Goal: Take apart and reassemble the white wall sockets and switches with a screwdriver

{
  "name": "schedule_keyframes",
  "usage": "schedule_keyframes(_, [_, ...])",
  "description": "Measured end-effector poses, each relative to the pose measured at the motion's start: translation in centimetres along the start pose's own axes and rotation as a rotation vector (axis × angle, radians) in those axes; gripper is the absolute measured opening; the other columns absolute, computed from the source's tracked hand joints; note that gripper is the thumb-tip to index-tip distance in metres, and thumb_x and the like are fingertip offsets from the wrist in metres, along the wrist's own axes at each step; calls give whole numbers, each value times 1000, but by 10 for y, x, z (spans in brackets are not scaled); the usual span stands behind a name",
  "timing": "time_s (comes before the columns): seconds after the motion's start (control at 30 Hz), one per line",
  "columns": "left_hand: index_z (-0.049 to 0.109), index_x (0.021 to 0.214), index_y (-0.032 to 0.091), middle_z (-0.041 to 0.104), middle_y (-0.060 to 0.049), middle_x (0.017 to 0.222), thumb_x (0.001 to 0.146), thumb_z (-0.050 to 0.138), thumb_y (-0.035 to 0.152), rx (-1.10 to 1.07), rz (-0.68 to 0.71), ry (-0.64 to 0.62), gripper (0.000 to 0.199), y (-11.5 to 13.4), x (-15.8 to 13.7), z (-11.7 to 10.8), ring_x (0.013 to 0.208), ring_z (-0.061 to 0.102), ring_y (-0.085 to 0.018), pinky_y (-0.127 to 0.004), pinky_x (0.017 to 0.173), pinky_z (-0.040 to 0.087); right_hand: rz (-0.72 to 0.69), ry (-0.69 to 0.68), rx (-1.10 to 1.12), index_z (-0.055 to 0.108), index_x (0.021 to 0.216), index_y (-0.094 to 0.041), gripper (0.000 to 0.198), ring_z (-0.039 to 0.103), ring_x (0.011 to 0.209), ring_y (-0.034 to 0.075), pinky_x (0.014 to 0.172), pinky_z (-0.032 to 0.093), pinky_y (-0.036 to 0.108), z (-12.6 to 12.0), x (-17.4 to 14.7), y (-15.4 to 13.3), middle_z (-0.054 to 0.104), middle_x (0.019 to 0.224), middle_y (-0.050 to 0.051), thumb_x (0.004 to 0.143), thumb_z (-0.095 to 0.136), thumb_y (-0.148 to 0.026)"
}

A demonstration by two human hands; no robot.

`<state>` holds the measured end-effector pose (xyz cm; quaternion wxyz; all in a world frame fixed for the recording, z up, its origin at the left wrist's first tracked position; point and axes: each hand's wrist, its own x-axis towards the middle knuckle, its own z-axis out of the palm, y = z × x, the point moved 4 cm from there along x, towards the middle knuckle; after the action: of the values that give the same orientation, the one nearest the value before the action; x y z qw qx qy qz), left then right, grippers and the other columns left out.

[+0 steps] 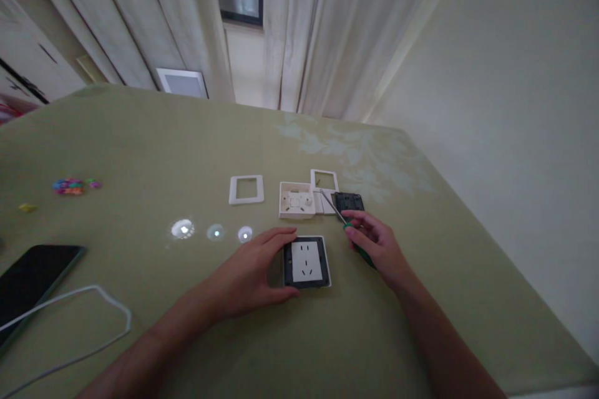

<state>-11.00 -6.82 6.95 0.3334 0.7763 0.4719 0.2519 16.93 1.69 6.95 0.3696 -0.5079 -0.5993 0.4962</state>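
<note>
L hand (248, 275) half open, thumb & fingers curved round L side of socket (307, 262), holding its top & bottom edges; socket's on desk (187, 149), face up, btwn both hands. R hand (378, 246) curled tight round green-handled screwdriver (347, 225), shaft pointing up-left nr white box (297, 201).
</note>
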Motion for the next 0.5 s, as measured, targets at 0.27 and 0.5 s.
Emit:
schedule_keyframes(0.27, [53,135,24,63,-11,136,74,90,26,-91,13,50,71,7,6,-1,125,65,-33,-51,108,56,7,-35,-49,81,109,-19,44,62,64,17,61,48,29,19,-1,5,69,69,1,83,81,-54])
schedule_keyframes(0.5, [52,133,23,62,-11,133,75,89,27,-98,5,82,68,9,7,-2,123,64,-34,-51,106,55,-4,-6,-32,81,108,-18,47,62,62,17,61,47,28,20,0,6,70,68,1,83,81,-57])
